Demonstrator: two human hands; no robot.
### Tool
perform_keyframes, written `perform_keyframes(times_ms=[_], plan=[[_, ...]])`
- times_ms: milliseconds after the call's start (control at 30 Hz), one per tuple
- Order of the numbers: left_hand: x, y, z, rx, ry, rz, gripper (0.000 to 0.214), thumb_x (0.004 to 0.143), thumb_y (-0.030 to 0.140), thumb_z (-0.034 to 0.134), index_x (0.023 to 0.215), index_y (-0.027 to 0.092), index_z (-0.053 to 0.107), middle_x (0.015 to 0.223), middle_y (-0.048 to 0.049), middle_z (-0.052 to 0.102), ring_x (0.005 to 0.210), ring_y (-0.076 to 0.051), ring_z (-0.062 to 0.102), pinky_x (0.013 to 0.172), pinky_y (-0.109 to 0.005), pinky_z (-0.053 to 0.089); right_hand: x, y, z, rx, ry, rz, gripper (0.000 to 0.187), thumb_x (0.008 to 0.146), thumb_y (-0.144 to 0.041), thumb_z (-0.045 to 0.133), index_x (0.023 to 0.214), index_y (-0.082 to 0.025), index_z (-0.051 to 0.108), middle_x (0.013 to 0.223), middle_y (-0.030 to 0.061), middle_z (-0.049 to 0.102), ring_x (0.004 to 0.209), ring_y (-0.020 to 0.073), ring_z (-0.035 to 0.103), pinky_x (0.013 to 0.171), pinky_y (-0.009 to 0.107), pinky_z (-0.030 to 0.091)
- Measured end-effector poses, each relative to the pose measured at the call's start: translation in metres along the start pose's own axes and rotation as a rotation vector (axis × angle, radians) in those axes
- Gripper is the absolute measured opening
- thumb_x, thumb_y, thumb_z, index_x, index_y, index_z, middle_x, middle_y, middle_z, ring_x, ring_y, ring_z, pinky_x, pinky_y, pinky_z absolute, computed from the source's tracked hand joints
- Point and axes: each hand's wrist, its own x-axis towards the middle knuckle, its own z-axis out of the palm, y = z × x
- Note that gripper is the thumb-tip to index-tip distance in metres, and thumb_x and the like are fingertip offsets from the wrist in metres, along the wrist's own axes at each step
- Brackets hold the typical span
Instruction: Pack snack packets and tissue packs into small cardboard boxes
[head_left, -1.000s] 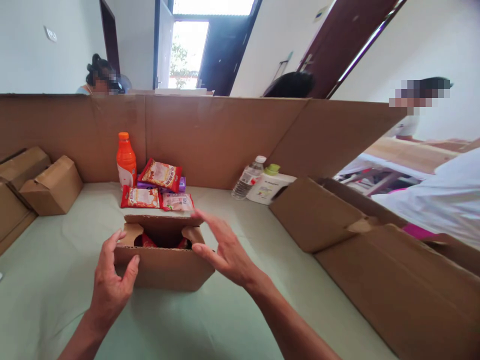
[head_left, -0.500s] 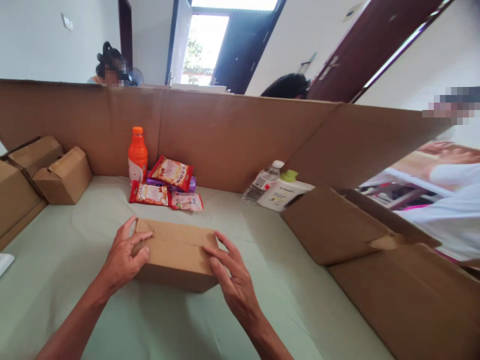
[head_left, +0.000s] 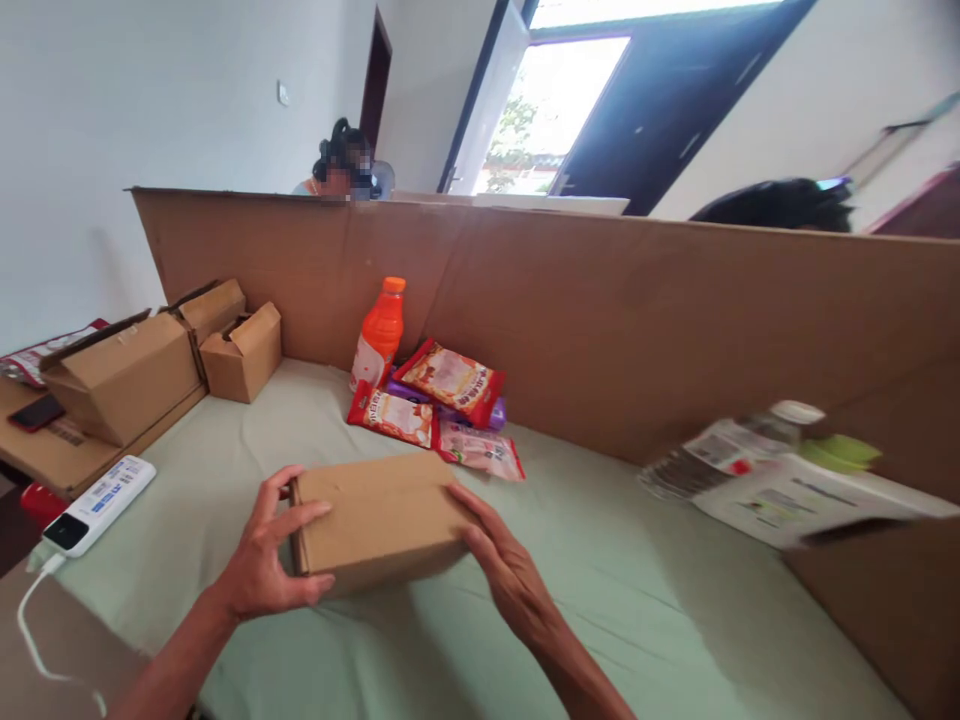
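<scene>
Box (head_left: 390,500) Shut, Held at Both Ends

You have a cardboard box between your two hands above the near part of the green cloth (head_left: 675,620), its top folded down. The closing looks done, though whether the flap is tucked firmly cannot be told, nor can what lies inside. Outside it, the snack packets (head_left: 450,382) lie in a loose pile beyond, next to the orange bottle (head_left: 382,320); placing or settling the box would appear to be what is left.

Your left hand (head_left: 262,560) is spread around the left end, one finger laid across the top, thumb low on the near face, the gap between them filled by cardboard. Your right hand (head_left: 510,565) reaches in from the near right, fingers close together and only slightly bent, pressed to the right end. Both forearms angle up from the bottom edge of the view. The box sits a little askew; whether its base touches the cloth is unclear. To the left, a smaller carton (head_left: 241,360) stands with a flap partly raised.
</scene>
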Motion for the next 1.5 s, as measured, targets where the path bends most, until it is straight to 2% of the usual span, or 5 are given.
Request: perform_keyframes(times_ms=[167, 333, 700, 1233, 1500], plan=[[-0.023, -0.032, -0.040, 0.338, 0.402, -0.120, 0.044, 0.075, 0.028, 0.072, 0.118, 0.022, 0.066, 0.138, -0.0142, 0.045, 0.123, -0.031, 0.054, 0.101, -0.048, 0.051, 0.051, -0.023, 0.114, 0.212, 0.024, 0.094, 0.057, 0.103, -0.048, 0.036, 0.153, -0.022, 0.036, 0.152, 0.0143, 0.048, 0.138, 0.0281, 0.049, 0.111, 0.050, 0.044], [0.004, -0.088, -0.074, 0.574, 0.636, -0.316, 0.040, 0.075, 0.037, 0.072, 0.111, 0.019, 0.067, 0.132, -0.0145, 0.044, 0.127, -0.036, 0.048, 0.109, -0.052, 0.042, 0.034, -0.027, 0.177, 0.277, -0.038, 0.122, 0.053, 0.098, -0.058, 0.042, 0.132, -0.022, 0.061, 0.144, 0.0153, 0.056, 0.135, 0.0282, 0.051, 0.113, 0.053, 0.042], [0.024, -0.117, -0.065, 0.637, 0.805, -0.472, 0.050, 0.078, 0.041, 0.072, 0.120, 0.014, 0.063, 0.140, -0.0196, 0.032, 0.135, -0.042, 0.036, 0.114, -0.059, 0.029, 0.000, -0.015, 0.179, 0.159, -0.074, 0.086, 0.044, 0.099, -0.053, 0.043, 0.106, -0.023, 0.074, 0.134, 0.0139, 0.064, 0.124, 0.0280, 0.060, 0.107, 0.052, 0.048], [0.028, -0.148, -0.119, 0.540, 0.688, -0.510, 0.066, 0.076, 0.037, 0.068, 0.136, 0.015, 0.050, 0.157, -0.0196, 0.029, 0.146, -0.046, 0.029, 0.119, -0.063, 0.027, 0.002, -0.019, 0.182, 0.060, -0.118, -0.025, 0.029, 0.092, -0.027, 0.048, 0.108, -0.020, 0.070, 0.132, 0.0175, 0.065, 0.121, 0.0340, 0.063, 0.101, 0.057, 0.051], [0.007, -0.087, -0.015, 0.499, 0.625, -0.248, 0.105, 0.074, 0.042, 0.070, 0.153, 0.056, 0.003, 0.168, 0.0134, 0.013, 0.152, -0.044, 0.017, 0.120, -0.071, 0.021, 0.023, -0.060, 0.150, -0.196, -0.152, 0.008, 0.034, 0.077, -0.018, 0.071, 0.110, -0.026, 0.071, 0.132, 0.0016, 0.068, 0.120, 0.0179, 0.065, 0.102, 0.029, 0.051]])
